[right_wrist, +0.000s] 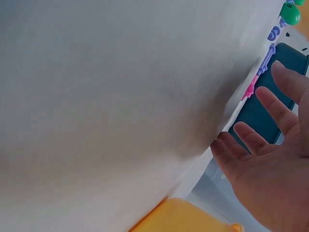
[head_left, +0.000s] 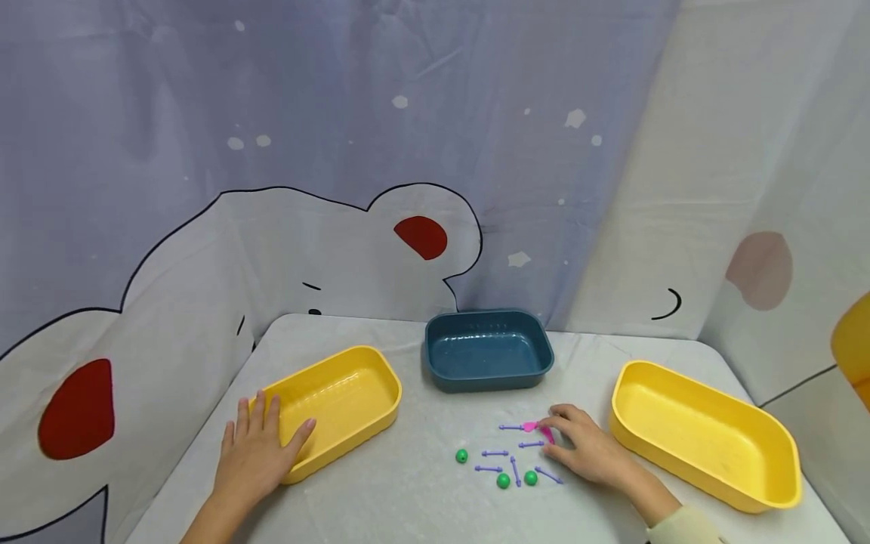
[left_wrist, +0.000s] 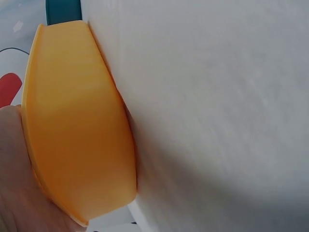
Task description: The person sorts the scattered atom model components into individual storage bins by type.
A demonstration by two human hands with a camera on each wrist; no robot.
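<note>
My left hand [head_left: 254,453] rests with fingers spread over the near left rim of a yellow tray [head_left: 340,446]; the tray's side wall [left_wrist: 82,125] fills much of the left wrist view. My right hand [head_left: 584,447] hovers low at the right end of a group of small pieces, thumb and fingers apart, with nothing seen between them in the right wrist view. Nearest its fingertips are pink pieces [head_left: 529,427], partly covered by the fingers. Several purple double-ended rods [head_left: 495,453] and green beads [head_left: 503,480] lie beside them on the white cloth.
A dark teal tray [head_left: 489,378] stands at the back centre. Another yellow tray [head_left: 707,446] lies at an angle on the right, close to my right forearm. A printed cloth [head_left: 326,249] hangs behind the table and along its sides.
</note>
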